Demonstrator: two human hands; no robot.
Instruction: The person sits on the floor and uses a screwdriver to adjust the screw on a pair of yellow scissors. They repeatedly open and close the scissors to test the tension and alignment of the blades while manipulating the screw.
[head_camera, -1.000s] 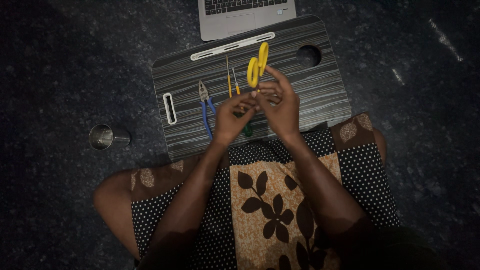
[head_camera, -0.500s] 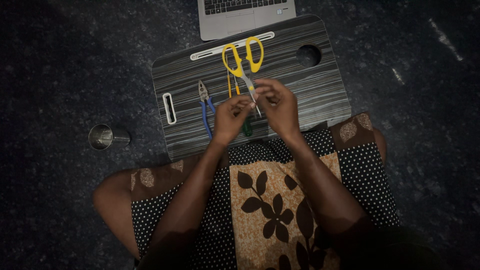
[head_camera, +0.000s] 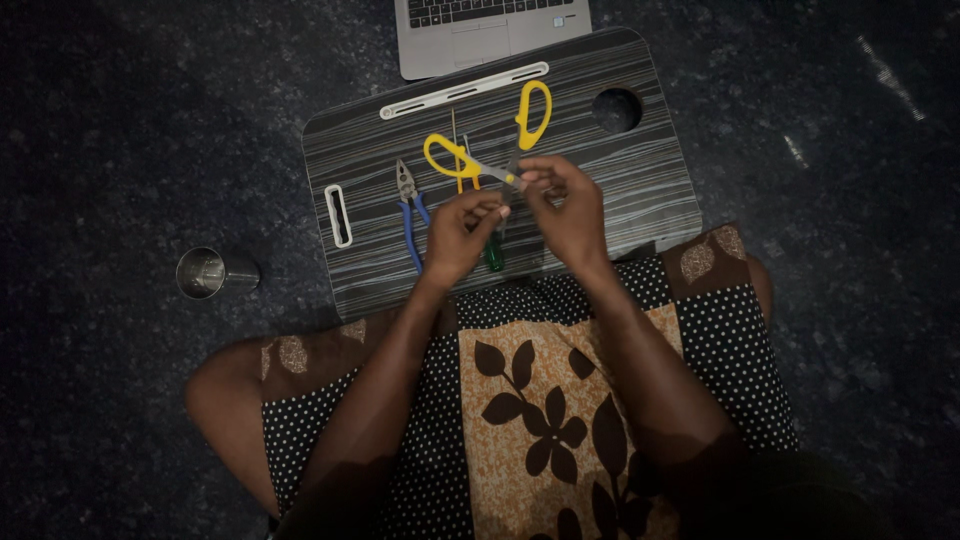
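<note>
scissors (head_camera: 490, 150): glossy yellow plastic handles, bare metal blades | pliers (head_camera: 409, 210): dull metal head, blue plastic grips | worktop (head_camera: 640, 190): smooth striped wood-grain laminate | cup (head_camera: 207, 272): polished metal | floor (head_camera: 120, 120): rough dark speckled stone | skirt (head_camera: 540, 400): matt printed cloth

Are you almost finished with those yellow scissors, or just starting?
Somewhere in the middle, it seems. Done: the yellow scissors are off the lap table and spread wide open. In hand: the left hand and right hand both pinch them near the pivot. Left: the blue pliers and the green-handled screwdriver lie untouched on the table.
</note>
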